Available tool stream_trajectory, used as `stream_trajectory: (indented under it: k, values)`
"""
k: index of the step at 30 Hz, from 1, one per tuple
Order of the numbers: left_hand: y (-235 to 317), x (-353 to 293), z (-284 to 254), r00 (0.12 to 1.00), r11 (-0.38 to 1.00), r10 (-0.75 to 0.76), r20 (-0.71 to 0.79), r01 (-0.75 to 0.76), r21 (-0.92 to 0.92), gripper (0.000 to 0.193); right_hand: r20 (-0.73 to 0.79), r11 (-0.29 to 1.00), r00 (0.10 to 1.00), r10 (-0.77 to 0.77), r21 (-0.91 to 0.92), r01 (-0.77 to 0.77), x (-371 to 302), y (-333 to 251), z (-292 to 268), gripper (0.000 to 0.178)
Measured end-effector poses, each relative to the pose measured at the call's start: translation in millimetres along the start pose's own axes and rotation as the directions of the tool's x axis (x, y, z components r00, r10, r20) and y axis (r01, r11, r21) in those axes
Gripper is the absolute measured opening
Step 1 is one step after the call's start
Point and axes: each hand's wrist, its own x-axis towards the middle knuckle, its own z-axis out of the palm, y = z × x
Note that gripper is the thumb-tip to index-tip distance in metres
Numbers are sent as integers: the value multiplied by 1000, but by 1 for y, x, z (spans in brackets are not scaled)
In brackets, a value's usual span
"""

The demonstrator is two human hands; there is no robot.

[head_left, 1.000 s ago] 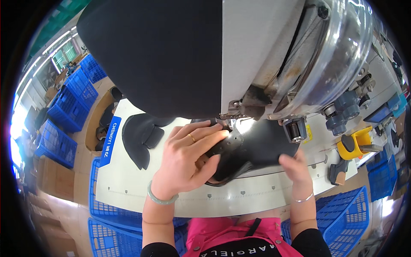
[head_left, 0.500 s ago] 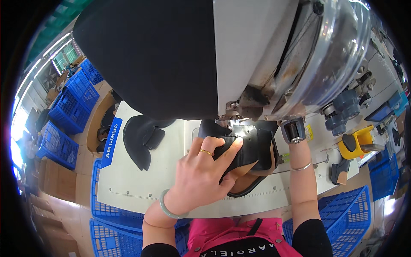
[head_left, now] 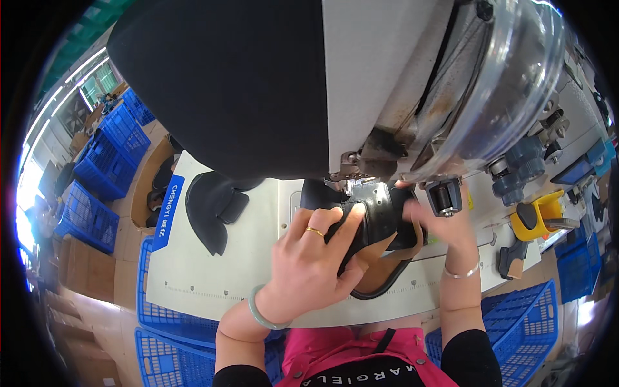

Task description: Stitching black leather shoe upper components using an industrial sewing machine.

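Note:
Under the needle area of a sewing machine (head_left: 361,84) lies a black leather shoe upper (head_left: 379,209) with a tan lining (head_left: 387,267) showing at its near side. My left hand (head_left: 303,267) grips the upper from the left. Its index finger presses on top close to the presser foot, and the thumb is at the tan edge. At the right side of the upper, my right hand (head_left: 445,226) is smeared by motion, so its fingers are unclear; it is beside the piece, just below a dark metal roller part (head_left: 443,197).
Left on the white table (head_left: 193,284) rests another black cut piece (head_left: 209,213). A yellow holder (head_left: 538,216) and a small black-and-tan piece (head_left: 512,258) stand at the right. Blue crates (head_left: 516,322) flank me below the table. The machine head overhangs the work.
My right hand has come back from behind the roller part to the upper's right side. The upper has turned slightly, its tan lining shifting right, with my left hand still on it.

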Motion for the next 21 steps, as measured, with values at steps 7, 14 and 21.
stream_trajectory:
  k: [7,14,21]
  values:
    - [-18,9,-13,983,904,-184,25,179,-388,39,166,837,859,-485,-197,511,2,-38,23,52]
    - [-14,14,-13,993,930,-87,73,108,-352,41,178,751,742,-647,-23,660,6,-24,21,29]
    - [-5,-9,2,993,995,4,118,8,-100,60,-73,913,935,-347,-256,318,-6,-43,21,63]
